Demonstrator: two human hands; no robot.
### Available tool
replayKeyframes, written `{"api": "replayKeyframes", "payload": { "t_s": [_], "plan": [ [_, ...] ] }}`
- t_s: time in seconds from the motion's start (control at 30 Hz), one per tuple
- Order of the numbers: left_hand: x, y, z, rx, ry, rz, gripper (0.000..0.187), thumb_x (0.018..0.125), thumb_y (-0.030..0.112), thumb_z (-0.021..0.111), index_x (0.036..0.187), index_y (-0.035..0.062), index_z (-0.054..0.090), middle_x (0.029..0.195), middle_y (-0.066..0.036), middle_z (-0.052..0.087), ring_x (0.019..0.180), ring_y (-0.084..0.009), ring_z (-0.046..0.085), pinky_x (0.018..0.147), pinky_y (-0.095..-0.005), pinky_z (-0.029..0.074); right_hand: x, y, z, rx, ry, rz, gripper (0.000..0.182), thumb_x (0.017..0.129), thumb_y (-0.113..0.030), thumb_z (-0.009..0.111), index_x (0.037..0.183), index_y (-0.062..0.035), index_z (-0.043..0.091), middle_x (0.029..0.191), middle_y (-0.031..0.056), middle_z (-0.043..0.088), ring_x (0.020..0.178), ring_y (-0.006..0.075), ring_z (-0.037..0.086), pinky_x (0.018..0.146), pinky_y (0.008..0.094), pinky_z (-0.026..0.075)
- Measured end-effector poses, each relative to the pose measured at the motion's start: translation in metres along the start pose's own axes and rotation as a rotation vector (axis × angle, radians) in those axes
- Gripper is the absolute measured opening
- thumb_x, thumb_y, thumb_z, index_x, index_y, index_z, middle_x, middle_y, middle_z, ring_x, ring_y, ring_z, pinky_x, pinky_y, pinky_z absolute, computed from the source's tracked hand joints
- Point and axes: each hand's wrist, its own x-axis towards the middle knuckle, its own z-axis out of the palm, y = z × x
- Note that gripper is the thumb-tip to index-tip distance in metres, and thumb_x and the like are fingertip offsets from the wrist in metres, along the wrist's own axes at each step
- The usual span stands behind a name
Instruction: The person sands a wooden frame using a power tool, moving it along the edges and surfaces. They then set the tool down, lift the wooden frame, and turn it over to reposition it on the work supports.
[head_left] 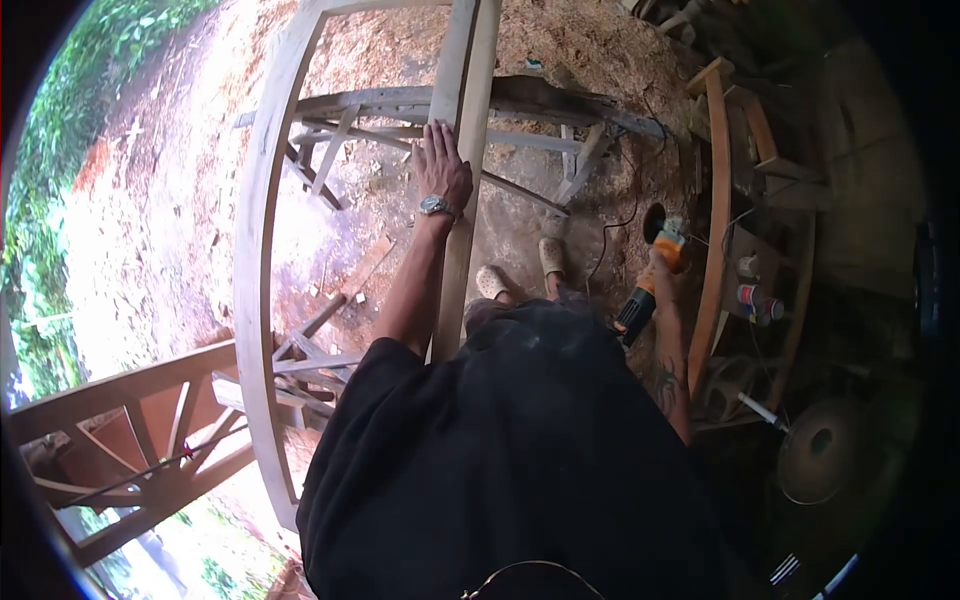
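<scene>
Left hand (441,165) lies flat, fingers apart, on the wooden frame (262,215); right hand (662,282) fingers clamp the angle grinder (650,275)

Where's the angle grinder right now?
In the head view, right of centre: the angle grinder is in the right hand, held low beside the sandalled feet, apart from the wooden frame under the left hand.

My head camera gives a strong fisheye picture: straight timbers bow, and black vignette crops the corners, heaviest at right. Daylight pours in from the left, blowing out the sawdust-covered ground (150,250) to near white and washing out the curved wooden frame (258,220). The right side sinks into deep shade, where the workbench (760,250) shows murky. My black shirt (510,450) reads as one detailless dark mass. Edges look soft.
</scene>
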Motion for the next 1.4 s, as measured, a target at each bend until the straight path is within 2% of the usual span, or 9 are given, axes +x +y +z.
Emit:
{"api": "replayKeyframes", "payload": {
  "t_s": [0.17,0.37,0.4,0.53,0.8,0.87,0.9,1.03,1.4],
  "plan": [
    [-0.032,-0.001,-0.011,-0.091,0.011,0.032,0.078,0.096,0.024,0.056,0.164,-0.0016,0.026,0.172,-0.021,0.024,0.162,-0.0356,0.017,0.13,-0.0554,0.014,-0.011,-0.007,0.005,0.095,0.073,-0.152,0.055,0.086,-0.034,0.084,0.123,0.0001,0.063,0.104,0.0107,0.07,0.082,0.0173,0.07,0.071,0.0337,0.058],
    [-0.179,-0.003,-0.029,-0.088,-0.092,-0.117,0.076,0.095,0.021,0.051,0.164,0.0002,0.027,0.172,-0.019,0.026,0.162,-0.0342,0.019,0.13,-0.0552,0.012,-0.08,-0.124,0.066,-0.152,-0.214,-0.131,0.037,0.086,-0.029,0.083,0.11,-0.0024,0.071,0.095,0.0062,0.071,0.084,0.0169,0.07,0.075,0.0339,0.057],
    [-0.205,-0.004,-0.029,-0.072,-0.117,-0.166,0.076,0.095,0.021,0.052,0.164,0.0011,0.028,0.173,-0.018,0.026,0.162,-0.0335,0.019,0.13,-0.0546,0.012,-0.067,-0.121,0.079,-0.217,-0.367,-0.013,0.043,0.084,-0.027,0.083,0.116,-0.0016,0.069,0.102,0.0092,0.072,0.091,0.0226,0.071,0.082,0.0376,0.057],
    [-0.296,-0.001,-0.033,-0.057,-0.129,-0.331,0.082,0.091,0.021,0.057,0.166,0.006,0.028,0.175,-0.012,0.023,0.162,-0.0305,0.019,0.13,-0.0513,0.011,-0.094,-0.126,0.151,-0.564,-0.464,-0.711,0.059,0.082,-0.029,0.083,0.128,-0.0002,0.062,0.111,0.0204,0.072,0.102,0.0357,0.072,0.089,0.0449,0.057],
    [-0.42,-0.004,-0.065,-0.089,-0.179,-0.78,0.114,0.068,0.019,0.084,0.165,0.0067,0.025,0.165,-0.014,0.038,0.155,-0.0329,0.032,0.127,-0.0517,0.022,-0.121,-0.178,0.265,-0.877,-0.821,-1.126,0.061,0.083,-0.032,0.081,0.127,0.0025,0.057,0.106,0.0295,0.071,0.099,0.0496,0.071,0.083,0.0522,0.058],
    [-0.444,-0.005,-0.076,-0.123,-0.221,-0.863,0.112,0.067,0.021,0.085,0.163,0.0063,0.029,0.161,-0.015,0.042,0.151,-0.0332,0.037,0.126,-0.0516,0.025,-0.121,-0.179,0.278,-0.959,-0.849,-1.181,0.059,0.083,-0.031,0.081,0.125,0.0033,0.057,0.104,0.0298,0.072,0.097,0.0493,0.071,0.082,0.0525,0.058],
    [-0.449,-0.005,-0.079,-0.048,-0.111,-0.815,0.107,0.067,0.022,0.086,0.159,0.0052,0.035,0.146,-0.016,0.055,0.135,-0.0339,0.051,0.117,-0.0497,0.036,-0.144,-0.194,0.279,-1.033,-0.875,-1.115,0.055,0.084,-0.03,0.081,0.121,0.0039,0.057,0.099,0.0288,0.071,0.094,0.0489,0.071,0.079,0.0529,0.058],
    [-0.452,-0.009,-0.074,-0.012,0.021,-0.753,0.096,0.069,0.023,0.088,0.152,0.0036,0.044,0.117,-0.015,0.066,0.107,-0.0343,0.062,0.096,-0.0463,0.048,-0.19,-0.18,0.271,-1.056,-0.982,-1.162,0.05,0.083,-0.028,0.083,0.112,0.0013,0.055,0.091,0.0275,0.071,0.089,0.0461,0.074,0.073,0.0501,0.06],
    [-0.443,-0.008,-0.086,-0.046,-0.007,-0.801,0.079,0.068,0.028,0.094,0.134,0.007,0.055,0.108,-0.013,0.067,0.102,-0.034,0.064,0.089,-0.046,0.049,-0.288,-0.105,0.237,-1.262,-1.264,-1.272,0.056,0.08,-0.028,0.085,0.118,-0.0026,0.053,0.095,0.0198,0.068,0.089,0.0364,0.075,0.076,0.0445,0.062]
  ]
}}
